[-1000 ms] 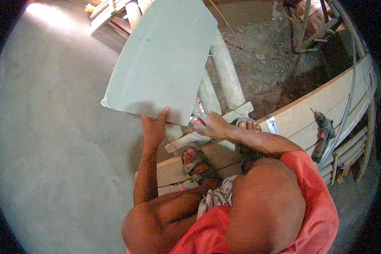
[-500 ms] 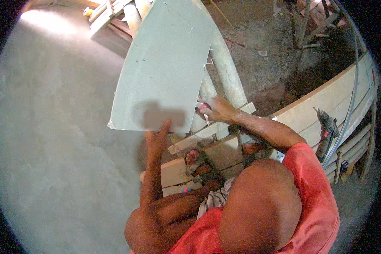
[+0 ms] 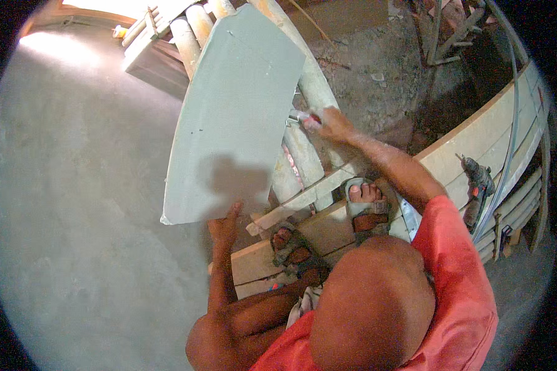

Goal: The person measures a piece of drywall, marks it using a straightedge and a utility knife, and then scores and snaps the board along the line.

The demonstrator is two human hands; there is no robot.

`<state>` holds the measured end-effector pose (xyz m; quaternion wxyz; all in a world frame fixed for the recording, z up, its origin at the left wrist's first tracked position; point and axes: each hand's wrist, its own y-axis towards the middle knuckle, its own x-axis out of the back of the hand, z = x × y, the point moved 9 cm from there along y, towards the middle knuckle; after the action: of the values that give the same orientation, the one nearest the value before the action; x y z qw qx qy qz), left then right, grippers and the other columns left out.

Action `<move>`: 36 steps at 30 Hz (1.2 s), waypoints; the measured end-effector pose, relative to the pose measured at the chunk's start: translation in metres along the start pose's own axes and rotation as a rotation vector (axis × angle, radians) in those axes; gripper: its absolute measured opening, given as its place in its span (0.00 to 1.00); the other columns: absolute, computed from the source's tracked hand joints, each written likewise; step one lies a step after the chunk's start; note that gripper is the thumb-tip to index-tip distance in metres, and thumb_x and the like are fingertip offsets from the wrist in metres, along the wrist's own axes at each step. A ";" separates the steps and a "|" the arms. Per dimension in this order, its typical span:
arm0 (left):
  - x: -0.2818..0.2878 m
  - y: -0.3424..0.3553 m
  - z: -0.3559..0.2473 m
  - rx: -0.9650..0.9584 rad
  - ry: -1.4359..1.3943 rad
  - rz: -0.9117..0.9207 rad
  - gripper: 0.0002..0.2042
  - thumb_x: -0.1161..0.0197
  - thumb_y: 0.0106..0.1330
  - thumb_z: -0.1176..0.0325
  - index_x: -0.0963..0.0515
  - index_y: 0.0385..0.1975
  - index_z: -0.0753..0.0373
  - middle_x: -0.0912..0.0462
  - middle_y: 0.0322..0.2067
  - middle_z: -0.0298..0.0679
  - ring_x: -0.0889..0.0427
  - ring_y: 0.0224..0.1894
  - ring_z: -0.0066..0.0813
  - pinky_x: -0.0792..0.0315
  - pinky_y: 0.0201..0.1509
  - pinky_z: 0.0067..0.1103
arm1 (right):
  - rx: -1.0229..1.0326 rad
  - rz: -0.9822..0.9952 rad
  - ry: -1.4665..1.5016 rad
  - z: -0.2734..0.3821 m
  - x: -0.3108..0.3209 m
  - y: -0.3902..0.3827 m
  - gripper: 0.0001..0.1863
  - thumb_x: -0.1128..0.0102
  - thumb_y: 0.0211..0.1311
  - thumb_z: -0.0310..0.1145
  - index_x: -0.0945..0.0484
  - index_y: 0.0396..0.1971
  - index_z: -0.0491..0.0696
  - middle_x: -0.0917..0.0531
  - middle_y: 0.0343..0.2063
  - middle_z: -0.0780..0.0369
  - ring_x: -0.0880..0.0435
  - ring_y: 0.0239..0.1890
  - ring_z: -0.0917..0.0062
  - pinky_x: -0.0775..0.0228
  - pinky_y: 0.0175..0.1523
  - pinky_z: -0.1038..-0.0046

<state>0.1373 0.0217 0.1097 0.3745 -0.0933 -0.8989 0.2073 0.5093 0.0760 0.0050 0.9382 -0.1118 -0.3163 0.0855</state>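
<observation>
A large pale grey-green board [image 3: 241, 93], flat and with a curved left side, stretches away from me. My left hand [image 3: 224, 229] grips its near edge, thumb on top and fingers underneath. At the board's right edge, my right hand [image 3: 335, 125] is closed round a small tool with a pinkish-red handle and a metal end, apparently a utility knife [image 3: 309, 120]. Its tip meets the edge, where the cut looks ragged. A shadow falls on the board's near part. Under it lie pale round poles [image 3: 303, 154].
My sandalled feet rest on stacked wooden planks [image 3: 328, 224], beside a crosswise wooden batten [image 3: 303, 201]. A cordless drill [image 3: 478, 185] lies on the long planks [image 3: 476, 133] to the right, near a thin metal strip [image 3: 512, 123]. Grey floor [image 3: 99, 216] spreads to the left.
The board has slid nearer to me, and my left hand has drawn back with it. My right hand has moved farther away along the board's right edge with the tool.
</observation>
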 end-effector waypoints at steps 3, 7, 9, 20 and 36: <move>0.005 -0.003 0.012 0.020 -0.048 -0.030 0.15 0.32 0.61 0.69 0.23 0.43 0.70 0.18 0.39 0.43 0.20 0.41 0.33 0.26 0.47 0.29 | 0.027 -0.150 -0.018 -0.012 0.026 0.014 0.17 0.43 0.63 0.44 0.22 0.39 0.43 0.18 0.28 0.49 0.19 0.31 0.54 0.29 0.39 0.58; 0.007 -0.002 0.031 -0.013 -0.175 -0.115 0.15 0.32 0.61 0.69 0.23 0.43 0.70 0.19 0.40 0.43 0.21 0.42 0.36 0.27 0.48 0.31 | 0.041 -0.192 -0.023 -0.012 0.029 0.015 0.16 0.43 0.62 0.43 0.22 0.38 0.43 0.18 0.27 0.49 0.18 0.30 0.54 0.29 0.38 0.57; 0.008 0.000 0.024 0.033 -0.208 -0.112 0.18 0.33 0.61 0.68 0.26 0.47 0.70 0.20 0.43 0.44 0.22 0.45 0.36 0.28 0.51 0.31 | 0.043 -0.201 -0.042 -0.014 0.031 0.010 0.17 0.43 0.62 0.44 0.22 0.38 0.44 0.18 0.27 0.49 0.18 0.30 0.54 0.29 0.38 0.56; 0.027 0.028 -0.026 -0.035 -0.536 0.034 0.31 0.32 0.59 0.64 0.35 0.60 0.69 0.27 0.53 0.46 0.27 0.54 0.40 0.34 0.60 0.33 | 0.225 0.306 0.194 0.058 -0.045 -0.036 0.18 0.42 0.59 0.47 0.22 0.33 0.44 0.19 0.24 0.51 0.18 0.28 0.57 0.29 0.35 0.57; 0.014 0.017 -0.003 0.057 -0.394 -0.009 0.31 0.34 0.59 0.69 0.38 0.62 0.66 0.28 0.54 0.44 0.27 0.54 0.38 0.33 0.60 0.33 | -0.071 -0.169 -0.107 -0.033 0.060 0.015 0.18 0.40 0.57 0.43 0.20 0.35 0.41 0.16 0.31 0.48 0.16 0.35 0.53 0.25 0.42 0.56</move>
<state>0.1299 0.0424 0.1130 0.1948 -0.0362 -0.9490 0.2454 0.5756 0.0994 0.0099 0.9192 -0.1130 -0.3773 0.0009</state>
